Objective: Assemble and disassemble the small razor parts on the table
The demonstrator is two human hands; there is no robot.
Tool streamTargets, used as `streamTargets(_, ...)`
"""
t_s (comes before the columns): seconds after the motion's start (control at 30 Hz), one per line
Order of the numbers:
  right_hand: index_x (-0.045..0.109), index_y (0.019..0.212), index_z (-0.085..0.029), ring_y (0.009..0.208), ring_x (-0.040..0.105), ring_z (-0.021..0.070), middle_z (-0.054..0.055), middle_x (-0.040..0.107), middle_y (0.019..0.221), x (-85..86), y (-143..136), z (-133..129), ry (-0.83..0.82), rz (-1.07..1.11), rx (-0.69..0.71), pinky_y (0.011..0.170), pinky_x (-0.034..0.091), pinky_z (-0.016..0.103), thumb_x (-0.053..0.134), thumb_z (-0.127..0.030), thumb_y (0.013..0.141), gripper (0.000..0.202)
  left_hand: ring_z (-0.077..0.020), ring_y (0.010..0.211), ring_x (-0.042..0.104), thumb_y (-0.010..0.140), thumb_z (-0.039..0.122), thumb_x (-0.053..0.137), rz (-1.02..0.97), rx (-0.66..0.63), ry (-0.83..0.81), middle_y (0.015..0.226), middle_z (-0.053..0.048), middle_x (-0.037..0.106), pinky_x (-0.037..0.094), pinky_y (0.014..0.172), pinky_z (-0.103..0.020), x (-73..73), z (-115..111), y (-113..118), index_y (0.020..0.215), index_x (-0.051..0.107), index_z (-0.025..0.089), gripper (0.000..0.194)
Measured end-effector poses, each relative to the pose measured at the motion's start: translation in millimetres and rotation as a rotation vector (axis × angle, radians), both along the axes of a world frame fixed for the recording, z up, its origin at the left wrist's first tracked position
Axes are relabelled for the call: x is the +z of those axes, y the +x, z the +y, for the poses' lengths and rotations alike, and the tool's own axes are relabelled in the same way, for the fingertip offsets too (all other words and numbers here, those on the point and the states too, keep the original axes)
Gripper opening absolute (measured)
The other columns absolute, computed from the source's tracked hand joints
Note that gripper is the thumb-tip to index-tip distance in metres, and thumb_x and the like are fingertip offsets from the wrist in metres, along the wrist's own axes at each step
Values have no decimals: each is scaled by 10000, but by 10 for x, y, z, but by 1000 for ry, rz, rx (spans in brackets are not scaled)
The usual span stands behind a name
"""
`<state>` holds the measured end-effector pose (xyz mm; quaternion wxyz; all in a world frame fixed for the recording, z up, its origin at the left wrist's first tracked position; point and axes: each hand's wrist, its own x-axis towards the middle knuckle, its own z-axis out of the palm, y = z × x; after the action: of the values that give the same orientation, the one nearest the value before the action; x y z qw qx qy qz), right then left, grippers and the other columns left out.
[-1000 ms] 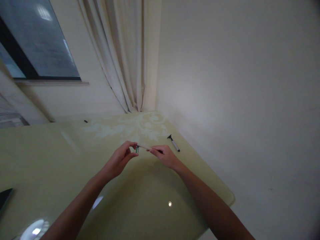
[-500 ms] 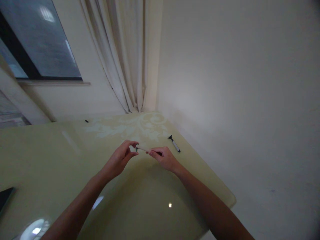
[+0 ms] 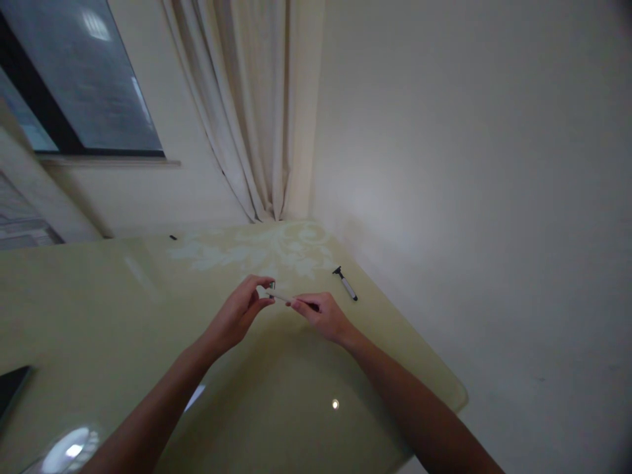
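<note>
My left hand [image 3: 239,315] pinches a small dark piece, like a razor cartridge [image 3: 272,286], upright between thumb and fingertips; its exact kind is too small to make out. From the right, my right hand [image 3: 326,316] grips a slim pale stick [image 3: 280,296] between thumb and fingers. The stick's tip overlaps the small piece in view, and I cannot tell whether they touch. Both hands are held above the table, close together. A razor [image 3: 346,286] with a grey and black handle lies beyond my right hand, its head pointing away to the left.
The pale green glossy table [image 3: 276,408] meets the wall along its right edge. A small black object [image 3: 172,237] lies near the far edge. At the left border sits a dark flat object [image 3: 12,388]. A curtain [image 3: 251,118] hangs behind the table.
The stick's tip has shifted slightly left, across the small piece, and its angle has changed a little. Both hands keep their grips and nearly the same places.
</note>
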<state>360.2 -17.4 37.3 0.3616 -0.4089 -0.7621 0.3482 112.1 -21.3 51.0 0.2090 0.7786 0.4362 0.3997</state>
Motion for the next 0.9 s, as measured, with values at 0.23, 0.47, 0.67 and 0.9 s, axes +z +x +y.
streamTargets(0.23,821,970,-150,611,434,133,-6,552,651,8,-5,-1,12,-7,-20,578,291,256,544,-527,1002,470,-145,633,498,949,348,608,-34,23,-32,746,43,525,419,626,-269,-29,19,-8,1225,611,218,304)
streamTargets(0.47,828,1010,-147,606,436,135,-3,560,641,35,-13,-14,20,32,-56,580,291,260,551,-525,995,469,-143,611,484,931,358,619,-67,56,-20,693,53,506,405,604,-260,21,11,-16,1198,626,214,303)
streamTargets(0.67,833,992,-143,615,443,138,10,586,653,37,-22,-18,10,37,-91,580,296,257,544,-554,988,502,-141,613,485,923,347,628,-68,65,4,716,45,511,412,605,-260,49,6,-16,1192,633,221,297)
streamTargets(0.9,832,1011,-138,608,429,132,1,574,644,11,-23,-21,0,36,-54,577,287,258,562,-528,989,474,-139,626,492,927,330,636,-76,55,12,739,42,522,422,616,-258,32,11,-25,1199,633,232,289)
